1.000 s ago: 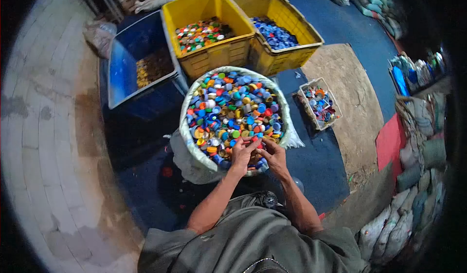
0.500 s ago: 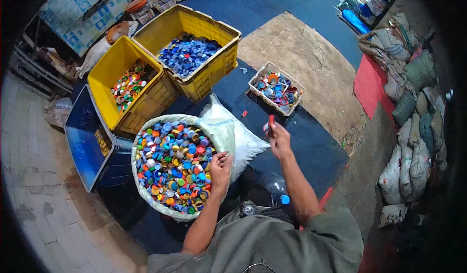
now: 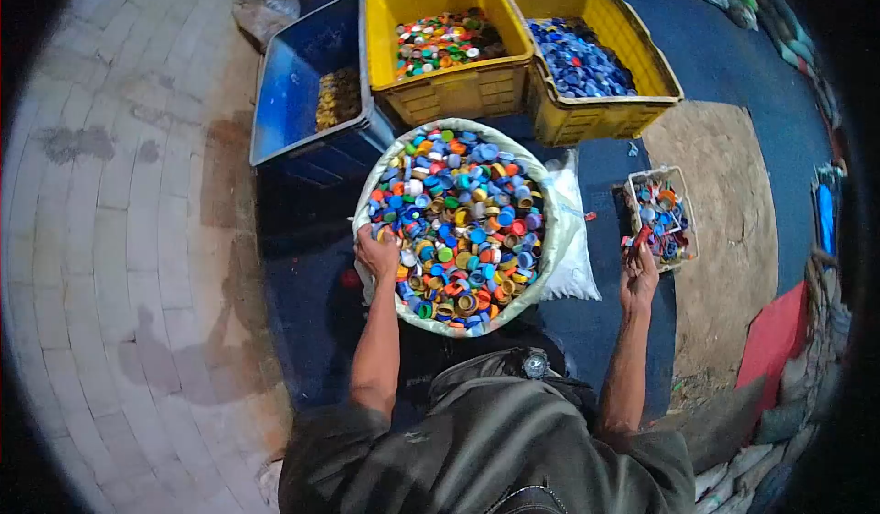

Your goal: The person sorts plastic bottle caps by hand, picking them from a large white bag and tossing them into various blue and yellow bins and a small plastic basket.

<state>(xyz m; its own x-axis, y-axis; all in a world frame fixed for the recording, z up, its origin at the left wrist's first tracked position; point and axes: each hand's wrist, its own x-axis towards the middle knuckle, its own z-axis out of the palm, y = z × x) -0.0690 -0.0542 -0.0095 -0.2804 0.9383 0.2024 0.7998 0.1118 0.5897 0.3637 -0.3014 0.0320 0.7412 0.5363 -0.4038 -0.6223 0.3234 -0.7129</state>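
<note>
A large round container lined with a pale sack [image 3: 447,329] is full of mixed bottle caps [image 3: 467,221]. At its left rim, my left hand [image 3: 378,250] has its fingers bent over the edge and the nearest caps; what they hold, if anything, is hidden. My right hand [image 3: 639,271] pinches a small red object [image 3: 643,237], its tip by the lower left corner of a small white basket [image 3: 689,216]. That basket holds caps and other small plastic pieces.
Behind the round container stand a blue bin [image 3: 275,102], a yellow bin with mixed caps [image 3: 385,33] and a yellow bin with blue caps [image 3: 632,47]. A white sack [image 3: 573,271] lies right of the container. Cardboard [image 3: 724,331] covers the floor at right.
The view has turned left, so the bins appear further right. My left hand has gone from the container's right side to its left rim. My right hand, still with the red object, is nearer the basket.
</note>
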